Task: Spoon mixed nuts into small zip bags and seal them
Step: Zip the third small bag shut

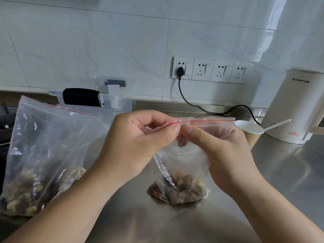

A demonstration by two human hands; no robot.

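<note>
Up close, my left hand (138,137) was raised over the brushed steel counter (273,172) with the forearm running in from the lower left, its fingers curled and its thumb pressed against the forefinger, pinching the red-striped zip edge of the small clear plastic bag (185,165). My right hand (219,148) came in from the lower right, thumb lying along the front of the same zip edge and touching the left thumb tip, while the other fingers wrapped behind the bag's upper right corner. The two thumbs met near the left part of the red strip (201,121), which ran level from there toward the right. The bag hung upright between both hands, its bottom resting on the counter and holding a low heap of brown mixed nuts (182,188). To the left stood the large clear zip bag (42,151), slumped and tilted, with more nuts in its bottom. Behind it was a clear plastic lidded box with black clips (91,100). Just beyond my right hand stood a brown paper cup (252,137) with a white plastic spoon (259,128) lying across its rim. Farther right was a cream electric kettle (298,109), its black cord (192,104) plugged into the leftmost of the white wall sockets (210,70).
</note>
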